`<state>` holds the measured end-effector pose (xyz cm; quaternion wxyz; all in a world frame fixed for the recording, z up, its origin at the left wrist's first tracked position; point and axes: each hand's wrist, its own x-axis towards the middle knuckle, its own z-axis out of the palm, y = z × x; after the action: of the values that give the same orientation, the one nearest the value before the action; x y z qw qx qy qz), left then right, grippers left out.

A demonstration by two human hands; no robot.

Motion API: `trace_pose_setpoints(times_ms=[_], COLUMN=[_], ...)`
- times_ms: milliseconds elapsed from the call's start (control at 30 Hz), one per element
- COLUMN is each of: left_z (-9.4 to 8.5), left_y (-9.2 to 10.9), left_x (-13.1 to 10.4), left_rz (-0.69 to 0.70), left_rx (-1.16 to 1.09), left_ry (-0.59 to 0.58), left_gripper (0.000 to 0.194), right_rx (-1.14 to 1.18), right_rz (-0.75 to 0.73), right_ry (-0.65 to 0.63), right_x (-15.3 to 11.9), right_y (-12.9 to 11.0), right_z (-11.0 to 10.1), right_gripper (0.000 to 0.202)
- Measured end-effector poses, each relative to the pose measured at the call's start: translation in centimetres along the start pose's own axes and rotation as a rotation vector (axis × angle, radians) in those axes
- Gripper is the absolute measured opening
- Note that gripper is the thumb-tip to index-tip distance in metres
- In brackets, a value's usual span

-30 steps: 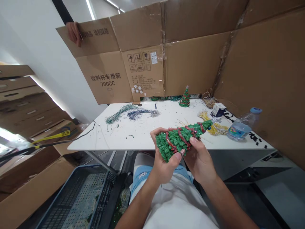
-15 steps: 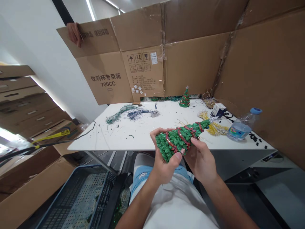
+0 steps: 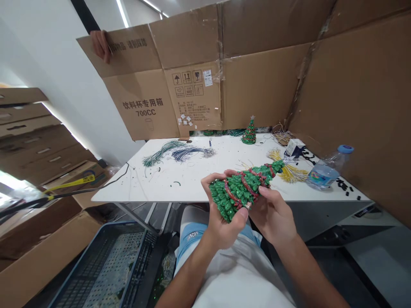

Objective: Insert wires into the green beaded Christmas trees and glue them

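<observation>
A glittery green Christmas tree ornament (image 3: 239,188) with red garland lies tilted in both my hands over the table's front edge, its tip pointing right and away. My left hand (image 3: 224,218) wraps round the wide base, thumb on the near side. My right hand (image 3: 274,214) grips the middle of the near side with thumb and fingers. Behind it, a bundle of yellow wires (image 3: 290,171) rests on the white table (image 3: 192,188). A smaller decorated tree (image 3: 249,131) with a star on top stands upright at the back.
Green wires (image 3: 163,152) and dark blue wires (image 3: 192,152) lie at the left. A water bottle (image 3: 327,169), a small box (image 3: 294,147) and black bits are on the right. Cardboard (image 3: 263,85) walls the back; another person's hand (image 3: 100,46) holds its top. A blue crate (image 3: 105,256) sits below left.
My hands and the tree ornament have shifted very slightly, with my left thumb a little farther right on it. Everything else stays as it was.
</observation>
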<state>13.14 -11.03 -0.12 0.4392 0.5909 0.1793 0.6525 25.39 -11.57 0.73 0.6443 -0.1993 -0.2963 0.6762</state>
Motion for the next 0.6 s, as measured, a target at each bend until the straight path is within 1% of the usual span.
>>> trace_pose_setpoints(times_ms=[133,400,600], left_z=[-0.16,-0.74,-0.79], left_y=[-0.03,-0.66,-0.42], left_x=[0.01,-0.22,-0.21], left_rz=[-0.003,-0.001,-0.025], left_rx=[0.016,0.082,0.107], left_ry=[-0.005,-0.011,-0.001], left_gripper=[0.055,0.054,0.055], right_rx=[-0.007,-0.010,-0.022], right_rz=[0.009,0.021,0.012], right_ry=[0.025,0.003,0.022], right_x=[0.13,0.10,0.17], right_y=[-0.09,-0.13,-0.11], right_z=[-0.12,-0.34,-0.15], right_gripper=[0.029,0.028,0.028])
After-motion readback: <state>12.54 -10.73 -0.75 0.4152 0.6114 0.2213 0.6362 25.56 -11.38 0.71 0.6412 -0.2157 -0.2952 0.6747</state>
